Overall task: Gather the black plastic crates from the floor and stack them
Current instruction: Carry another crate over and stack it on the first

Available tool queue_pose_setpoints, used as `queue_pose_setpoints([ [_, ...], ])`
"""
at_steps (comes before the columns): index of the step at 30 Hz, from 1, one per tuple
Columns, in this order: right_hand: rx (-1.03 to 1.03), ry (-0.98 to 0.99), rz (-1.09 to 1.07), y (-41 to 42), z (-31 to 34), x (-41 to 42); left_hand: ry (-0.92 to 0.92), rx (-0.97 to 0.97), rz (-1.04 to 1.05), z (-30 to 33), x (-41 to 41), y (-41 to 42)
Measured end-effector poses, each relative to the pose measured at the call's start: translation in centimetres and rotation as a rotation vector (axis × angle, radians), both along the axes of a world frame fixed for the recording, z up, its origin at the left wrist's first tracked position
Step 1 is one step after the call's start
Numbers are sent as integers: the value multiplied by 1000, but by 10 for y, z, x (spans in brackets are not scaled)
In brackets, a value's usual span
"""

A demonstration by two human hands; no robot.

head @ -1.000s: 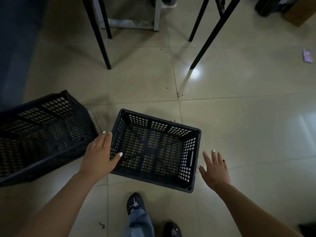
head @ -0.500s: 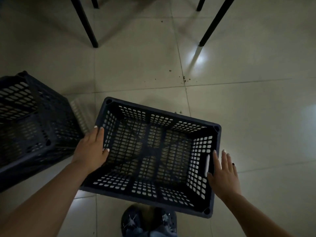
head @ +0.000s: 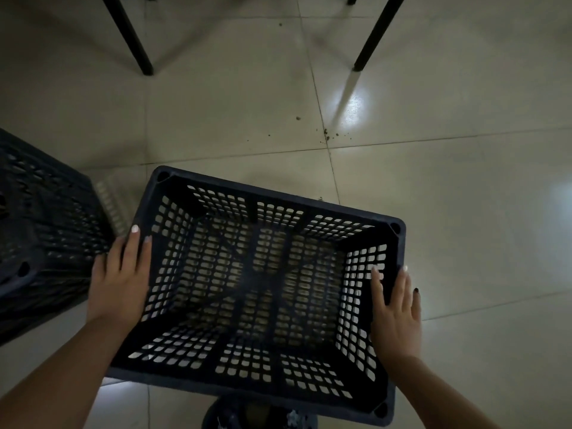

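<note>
Black crate (head: 263, 283) sits between both hands, long side running left to right. Left hand (head: 119, 280) and right hand (head: 396, 314) press flat, fingers straight, on its short ends.

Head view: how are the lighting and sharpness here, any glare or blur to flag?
Head view: dim overall; a bright glare patch on the floor tile below the right chair leg; the second crate at left is motion-smeared, while the held crate stays fairly sharp; straight lines bow from the wide-angle lens.
</note>
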State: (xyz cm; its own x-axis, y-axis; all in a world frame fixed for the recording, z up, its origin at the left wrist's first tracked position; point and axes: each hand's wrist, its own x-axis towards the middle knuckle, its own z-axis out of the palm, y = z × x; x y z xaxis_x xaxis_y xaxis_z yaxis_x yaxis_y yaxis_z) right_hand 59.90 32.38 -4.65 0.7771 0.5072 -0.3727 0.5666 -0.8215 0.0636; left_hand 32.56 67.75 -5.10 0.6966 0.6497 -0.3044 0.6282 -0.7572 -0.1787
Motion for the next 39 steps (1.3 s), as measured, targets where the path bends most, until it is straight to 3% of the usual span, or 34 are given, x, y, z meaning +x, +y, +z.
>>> queue_pose_setpoints([
  [7,52,33,48,18,20,5,26,-37,42,-2,-1,14],
  [16,76,-84,104,24,13,21,-110,52,105,-16,8,20],
  [21,37,-79,234,23,31,34,-132,13,79,8,-5,13],
  [31,67,-8,363,30,181,1,-83,-139,243,164,-94,-36],
  [39,140,-109,626,99,317,-6,-25,31,476,323,-165,-70],
])
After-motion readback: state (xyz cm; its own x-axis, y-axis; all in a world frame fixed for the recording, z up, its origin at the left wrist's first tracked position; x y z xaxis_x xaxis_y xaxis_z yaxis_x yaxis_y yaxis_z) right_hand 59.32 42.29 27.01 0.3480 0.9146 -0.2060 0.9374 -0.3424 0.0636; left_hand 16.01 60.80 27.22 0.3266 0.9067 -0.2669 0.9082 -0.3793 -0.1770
